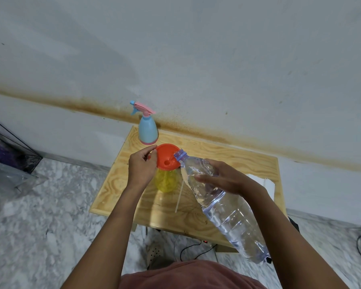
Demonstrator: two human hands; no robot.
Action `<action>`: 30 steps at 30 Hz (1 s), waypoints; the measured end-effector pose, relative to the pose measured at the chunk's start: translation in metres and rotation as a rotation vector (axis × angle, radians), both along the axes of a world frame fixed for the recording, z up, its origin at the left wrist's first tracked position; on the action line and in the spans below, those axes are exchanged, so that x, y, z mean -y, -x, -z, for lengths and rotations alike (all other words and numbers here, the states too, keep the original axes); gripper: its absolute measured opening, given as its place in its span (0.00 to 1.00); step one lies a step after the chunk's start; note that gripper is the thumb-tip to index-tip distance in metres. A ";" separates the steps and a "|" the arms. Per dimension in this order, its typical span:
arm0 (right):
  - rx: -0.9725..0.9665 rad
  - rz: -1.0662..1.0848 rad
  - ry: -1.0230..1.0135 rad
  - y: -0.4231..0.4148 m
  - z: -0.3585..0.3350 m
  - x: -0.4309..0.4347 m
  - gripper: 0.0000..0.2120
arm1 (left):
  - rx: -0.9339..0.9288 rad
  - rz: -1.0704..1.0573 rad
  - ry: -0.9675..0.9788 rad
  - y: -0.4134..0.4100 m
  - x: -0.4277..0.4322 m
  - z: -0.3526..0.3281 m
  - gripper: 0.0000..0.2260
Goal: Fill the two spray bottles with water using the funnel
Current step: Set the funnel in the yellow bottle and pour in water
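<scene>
An orange funnel (165, 155) sits in the neck of a yellow spray bottle (166, 182) with no spray head, on the wooden table (227, 155). My left hand (141, 166) pinches the funnel's left rim. My right hand (221, 177) grips a large clear water bottle (227, 207), uncapped and tilted, its mouth over the funnel's right edge. A blue spray bottle (147, 130) with a pink and blue trigger head stands at the table's far left corner. A thin dip tube (179, 197) lies on the table by the yellow bottle.
The table stands against a stained wall. White paper (267, 182) lies on its right side. A dark bin (10, 151) with clear plastic beside it stands on the marble floor at left. Cables (196, 247) run under the table.
</scene>
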State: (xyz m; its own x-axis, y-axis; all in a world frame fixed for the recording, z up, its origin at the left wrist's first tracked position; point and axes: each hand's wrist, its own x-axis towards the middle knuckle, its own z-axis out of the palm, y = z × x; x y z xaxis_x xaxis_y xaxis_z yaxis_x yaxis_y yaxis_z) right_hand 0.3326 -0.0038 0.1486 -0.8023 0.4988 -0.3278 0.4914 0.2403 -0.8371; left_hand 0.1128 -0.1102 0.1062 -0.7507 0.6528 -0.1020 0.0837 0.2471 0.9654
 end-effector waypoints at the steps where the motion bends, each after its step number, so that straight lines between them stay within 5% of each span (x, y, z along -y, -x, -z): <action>1: -0.002 0.006 0.012 0.000 0.001 0.000 0.16 | 0.001 0.000 0.002 0.000 0.000 0.000 0.12; 6: -0.011 0.016 0.038 -0.001 0.001 -0.001 0.19 | 0.003 0.000 0.005 0.000 0.001 0.000 0.12; 17: 0.014 -0.015 0.012 0.001 -0.007 0.001 0.09 | -0.010 0.002 0.002 0.000 0.001 0.000 0.12; 26: 0.027 -0.001 0.044 0.001 -0.009 0.002 0.20 | -0.017 0.000 0.001 0.000 0.001 0.001 0.12; 30: 0.023 -0.010 0.039 0.002 -0.010 0.000 0.14 | -0.021 0.007 0.001 0.001 0.001 0.002 0.13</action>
State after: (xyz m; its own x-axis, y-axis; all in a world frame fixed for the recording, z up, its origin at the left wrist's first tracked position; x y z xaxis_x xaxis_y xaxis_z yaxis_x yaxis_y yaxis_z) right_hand 0.3310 -0.0043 0.1582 -0.7992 0.4772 -0.3656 0.5087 0.2128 -0.8342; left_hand 0.1120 -0.1110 0.1044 -0.7483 0.6576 -0.0872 0.1053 0.2475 0.9632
